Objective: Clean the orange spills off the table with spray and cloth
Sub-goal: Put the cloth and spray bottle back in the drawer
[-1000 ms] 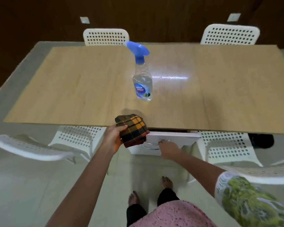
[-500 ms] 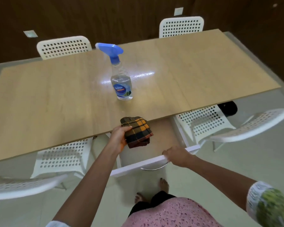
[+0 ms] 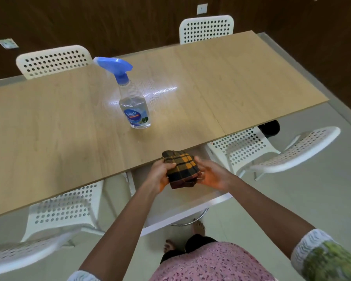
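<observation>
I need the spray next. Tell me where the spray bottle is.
In the head view the spray bottle stands upright near the middle of the table, just beyond the folded cloth held over the open drawer.

Both hands (image 3: 160, 175) hold a folded cloth (image 3: 181, 169) over an open drawer (image 3: 190, 199).

Light wooden table (image 3: 231, 82), with one clear blue-capped spray bottle (image 3: 134, 106) upright near its middle.
</observation>
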